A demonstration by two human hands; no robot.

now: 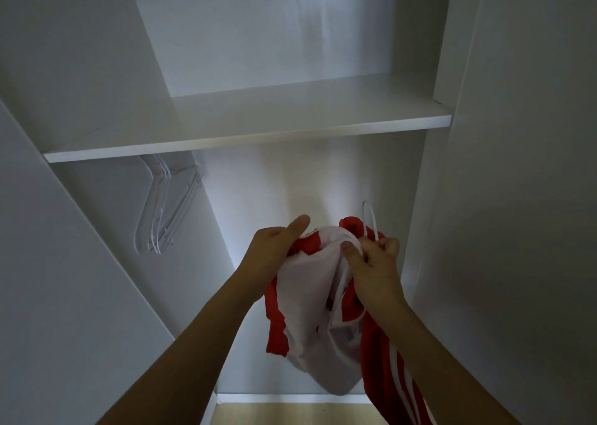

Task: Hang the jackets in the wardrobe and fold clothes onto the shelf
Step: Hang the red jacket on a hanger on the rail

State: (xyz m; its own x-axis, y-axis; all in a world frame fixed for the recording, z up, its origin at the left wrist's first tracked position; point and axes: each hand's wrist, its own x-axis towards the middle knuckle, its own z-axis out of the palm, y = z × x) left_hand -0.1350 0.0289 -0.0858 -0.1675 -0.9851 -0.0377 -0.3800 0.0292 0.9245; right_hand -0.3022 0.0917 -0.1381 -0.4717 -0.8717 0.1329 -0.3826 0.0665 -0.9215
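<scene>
Both forearms are reaching up from the bottom edge toward the jacket (323,295), a red and white one bunched between the hands. The left hand (274,247) is gripping its collar edge, thumb out straight. The right hand (376,263) is pinching the fabric together with a white hanger (371,219), whose hook is rising just above the jacket. The jacket is hanging long axis downward, below the shelf (245,137). Spare hangers (164,205) are dangling left of the jacket; the rail itself is hidden, probably above, nearer the right hand.
</scene>
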